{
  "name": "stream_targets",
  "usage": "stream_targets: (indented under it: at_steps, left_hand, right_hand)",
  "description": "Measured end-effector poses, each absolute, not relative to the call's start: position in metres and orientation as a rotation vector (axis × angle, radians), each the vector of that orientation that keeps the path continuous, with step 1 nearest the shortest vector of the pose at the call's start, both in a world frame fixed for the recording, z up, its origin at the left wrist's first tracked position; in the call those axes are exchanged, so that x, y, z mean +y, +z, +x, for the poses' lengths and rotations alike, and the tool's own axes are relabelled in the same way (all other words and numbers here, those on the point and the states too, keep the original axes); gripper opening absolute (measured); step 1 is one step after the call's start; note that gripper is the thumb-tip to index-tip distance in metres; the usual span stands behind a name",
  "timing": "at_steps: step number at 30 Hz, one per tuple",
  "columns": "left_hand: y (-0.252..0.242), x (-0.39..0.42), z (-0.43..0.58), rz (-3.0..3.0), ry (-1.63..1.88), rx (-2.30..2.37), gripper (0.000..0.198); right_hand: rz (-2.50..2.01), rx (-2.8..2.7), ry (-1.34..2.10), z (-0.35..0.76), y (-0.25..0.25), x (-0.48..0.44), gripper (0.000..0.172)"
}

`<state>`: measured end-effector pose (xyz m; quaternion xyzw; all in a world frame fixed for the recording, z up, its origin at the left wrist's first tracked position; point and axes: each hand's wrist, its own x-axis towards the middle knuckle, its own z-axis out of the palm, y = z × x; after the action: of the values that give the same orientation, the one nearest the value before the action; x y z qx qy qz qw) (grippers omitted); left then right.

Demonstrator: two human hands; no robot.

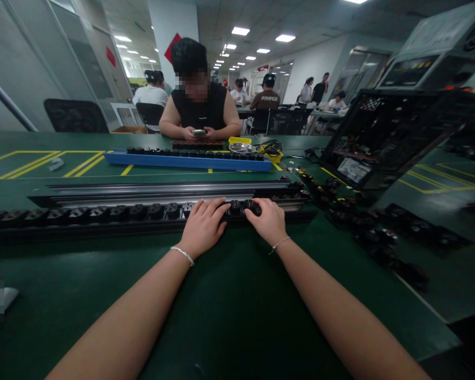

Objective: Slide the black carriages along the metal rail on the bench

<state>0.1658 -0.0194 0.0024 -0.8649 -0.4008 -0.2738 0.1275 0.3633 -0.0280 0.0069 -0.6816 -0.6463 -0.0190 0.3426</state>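
A long black channel [142, 225] lies across the green table in front of me, with a row of dark socket modules [98, 212] sitting along it. My left hand [206, 224] rests on the row near its right part, fingers stretched forward over the modules and hiding some of them. Close by on the right, my right hand [269, 219] has its thumb and fingers round a black socket module [253, 208] at the channel. Another module [235, 207] shows between my two hands. Directly behind lie more long black and silver channels [162, 188].
A blue channel [188, 161] filled with black parts lies farther back, beside a round metal dish [242, 148]. Loose black modules [380, 237] are scattered at right, near an open black computer case [380, 142]. Across the table a person [200, 108] holds a phone.
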Motion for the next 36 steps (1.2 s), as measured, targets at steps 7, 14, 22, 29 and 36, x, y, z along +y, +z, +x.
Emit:
stream_targets:
  at_steps: [7, 14, 22, 29, 36]
  left_hand:
    - [0.0019, -0.0194, 0.1655, -2.518, -0.804, -1.167, 0.043]
    - [0.0034, -0.0199, 0.1651, -2.523, -0.805, -1.173, 0.042]
    - [0.0024, -0.0203, 0.1660, -2.518, -0.808, -1.183, 0.043]
    - [0.0037, -0.0203, 0.1659, -2.525, -0.798, -1.181, 0.043]
    - [0.0037, -0.0204, 0.1656, -2.527, -0.798, -1.184, 0.043]
  right_hand:
    - [-1.867, -1.624, -0.062, 0.3565, 0.0092, -0.0282, 0.032]
    - [-1.831, -1.601, -0.116, 0.3584, 0.0047, -0.0266, 0.030]
    - [-1.822, -1.589, -0.146, 0.3596, 0.0020, -0.0259, 0.031]
    - [-1.844, -1.541, -0.157, 0.3614, 0.0019, -0.0262, 0.032]
    - [-1.877, -1.527, -0.167, 0.3655, 0.0025, -0.0266, 0.032]
